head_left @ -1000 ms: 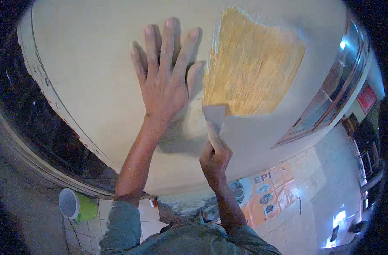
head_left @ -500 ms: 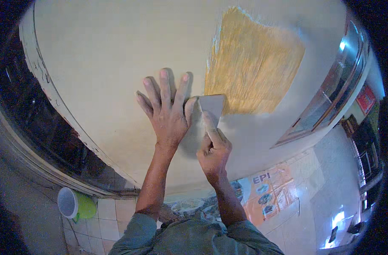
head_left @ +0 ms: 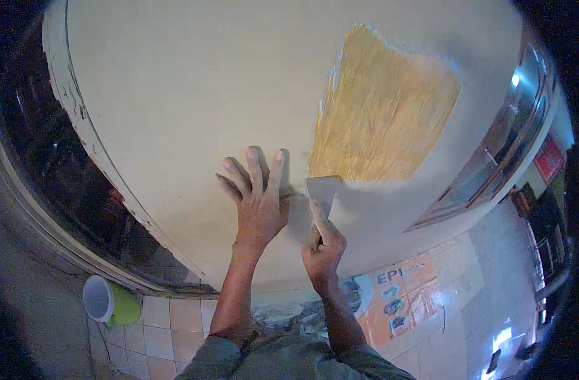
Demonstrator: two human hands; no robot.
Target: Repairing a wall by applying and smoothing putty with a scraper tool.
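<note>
Putty-pale and smooth, the big rounded board takes up most of the view, and the person works close against it. The fingers of the right hand are wrapped tight round the handle of a flat scraper, the forefinger laid along its back, the blade lying flat on the surface just at the lower left corner of the bare wood patch. The left hand lies just beside it, palm down, fingers spread wide and holding nothing, pressed flat on the coated surface.

I judge the main risk to be the blade's corner: tilt it too steeply and it could dig a groove into the soft coat or drag a ridge across the edge of the yellow-brown patch. The flat left palm could also leave prints if the coat under it is not dry, though I cannot tell whether it is.

Further out, the board's left rim is chipped and flaking. Below lies a tiled floor with a green bucket with a white rim, well apart from the hands, and a printed orange sheet spread under the work. A framed glass panel stands to the right. Nothing lies between the scraper and the patch.
</note>
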